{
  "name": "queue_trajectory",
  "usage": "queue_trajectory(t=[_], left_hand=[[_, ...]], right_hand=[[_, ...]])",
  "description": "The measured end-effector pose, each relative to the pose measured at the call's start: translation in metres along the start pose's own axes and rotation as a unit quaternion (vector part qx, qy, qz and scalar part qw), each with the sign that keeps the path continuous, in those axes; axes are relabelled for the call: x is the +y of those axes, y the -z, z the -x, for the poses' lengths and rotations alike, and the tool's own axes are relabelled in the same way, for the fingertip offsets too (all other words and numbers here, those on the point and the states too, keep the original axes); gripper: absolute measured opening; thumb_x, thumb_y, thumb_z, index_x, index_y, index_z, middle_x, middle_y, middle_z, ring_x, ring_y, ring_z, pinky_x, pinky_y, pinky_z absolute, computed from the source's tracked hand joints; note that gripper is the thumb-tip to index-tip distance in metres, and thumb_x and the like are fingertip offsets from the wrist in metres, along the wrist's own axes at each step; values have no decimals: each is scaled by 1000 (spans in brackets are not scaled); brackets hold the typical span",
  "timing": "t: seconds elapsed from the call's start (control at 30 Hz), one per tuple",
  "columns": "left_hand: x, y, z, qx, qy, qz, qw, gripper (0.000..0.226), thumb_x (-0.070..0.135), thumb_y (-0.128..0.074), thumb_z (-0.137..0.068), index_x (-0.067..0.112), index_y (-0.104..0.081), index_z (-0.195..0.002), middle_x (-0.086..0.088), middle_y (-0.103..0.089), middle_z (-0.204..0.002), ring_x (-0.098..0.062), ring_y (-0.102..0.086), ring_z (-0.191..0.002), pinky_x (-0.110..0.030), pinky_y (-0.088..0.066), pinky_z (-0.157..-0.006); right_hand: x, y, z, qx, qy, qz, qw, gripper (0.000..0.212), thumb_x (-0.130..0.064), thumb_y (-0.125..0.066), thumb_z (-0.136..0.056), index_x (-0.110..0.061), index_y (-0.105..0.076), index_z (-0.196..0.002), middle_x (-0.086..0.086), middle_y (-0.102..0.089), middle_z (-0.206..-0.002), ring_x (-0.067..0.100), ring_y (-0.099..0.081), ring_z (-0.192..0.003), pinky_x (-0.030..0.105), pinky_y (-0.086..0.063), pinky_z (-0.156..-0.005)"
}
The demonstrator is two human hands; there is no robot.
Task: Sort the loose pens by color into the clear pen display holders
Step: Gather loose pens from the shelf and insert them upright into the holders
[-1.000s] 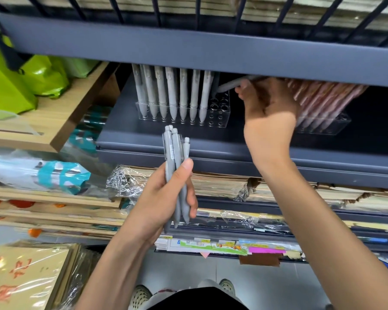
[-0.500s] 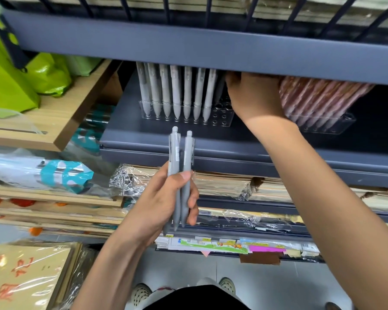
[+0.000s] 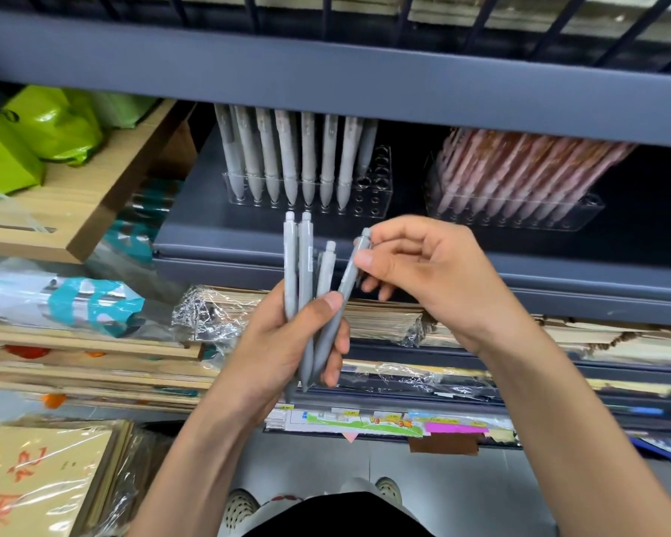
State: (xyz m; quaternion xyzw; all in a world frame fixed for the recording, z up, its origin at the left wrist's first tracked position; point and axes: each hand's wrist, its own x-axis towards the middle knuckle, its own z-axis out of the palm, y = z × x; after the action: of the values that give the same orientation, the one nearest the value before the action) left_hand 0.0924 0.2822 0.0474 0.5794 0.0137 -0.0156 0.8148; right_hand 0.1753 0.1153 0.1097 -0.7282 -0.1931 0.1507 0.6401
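Note:
My left hand (image 3: 287,343) grips a bundle of grey pens (image 3: 305,281), upright, in front of the shelf. My right hand (image 3: 427,273) pinches the top of one grey pen (image 3: 347,281) that leans out of that bundle to the right. On the dark shelf behind stands a clear pen holder (image 3: 376,195) with several grey pens (image 3: 287,157) in it and empty holes at its right end. To its right a second clear holder (image 3: 582,215) is packed with pink pens (image 3: 520,168).
A dark shelf board (image 3: 326,83) overhangs the holders. Green bags (image 3: 35,125) and a wooden box (image 3: 94,195) lie at left. Wrapped paper stacks (image 3: 384,315) fill the lower shelves. My shoes (image 3: 241,505) show on the floor.
My right hand has come down from the grey holder on the shelf to the bundle and now pinches one grey pen. A further grey pen stands at the holder's right.

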Motion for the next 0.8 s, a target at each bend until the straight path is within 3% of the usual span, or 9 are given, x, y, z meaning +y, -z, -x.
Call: queue_trajectory(t=[0.17,0.3,0.47,0.53,0.67,0.8], left_hand=[[-1,-7,-2,-6,10,16,1000,10,29,-58,-93,22,-60,-85,-16,-65,-69,-24,-51,-34,-23,-40,-37],[-8,-10,0,-8,18,29,999,15,27,-60,-91,16,-55,-83,-14,-61,-67,-19,-43,-29,-18,-35,-35],[-9,-13,1,31,6,43,999,13,29,-58,-92,25,-58,-79,-13,-62,-67,-16,-38,-29,-19,-33,-36],[-7,-12,1,48,3,22,999,13,32,-59,-92,23,-58,-83,-14,-65,-72,-17,-39,-30,-20,-34,-37],[-6,-8,6,70,4,-6,997,27,33,-61,-90,8,-55,-95,-16,-68,-78,-17,-39,-31,-20,-34,-36],[-6,-5,14,50,-4,-21,998,45,36,-64,-89,-7,-52,-97,-17,-70,-81,-18,-45,-34,-21,-37,-38]], right_hand=[[-3,6,4,49,11,-81,995,16,-5,-64,-88,7,-59,-97,19,-73,-82,22,-68,-66,26,-54,-56],[-3,10,3,128,20,-105,986,7,-10,-61,-92,-4,-57,-94,13,-74,-78,21,-65,-58,25,-51,-50],[3,6,12,5,30,-105,994,32,-8,-69,-82,-5,-62,-113,17,-73,-92,20,-67,-71,29,-56,-63],[1,4,10,3,40,-84,996,33,-2,-69,-83,-4,-63,-115,17,-73,-94,20,-68,-73,29,-57,-65],[-9,-1,-2,128,98,-33,986,23,-2,-70,-84,-13,-64,-102,6,-74,-88,16,-70,-79,25,-57,-68],[-16,-1,-23,285,176,19,942,22,-7,-69,-83,-25,-59,-91,-4,-73,-83,13,-70,-82,32,-57,-79]])
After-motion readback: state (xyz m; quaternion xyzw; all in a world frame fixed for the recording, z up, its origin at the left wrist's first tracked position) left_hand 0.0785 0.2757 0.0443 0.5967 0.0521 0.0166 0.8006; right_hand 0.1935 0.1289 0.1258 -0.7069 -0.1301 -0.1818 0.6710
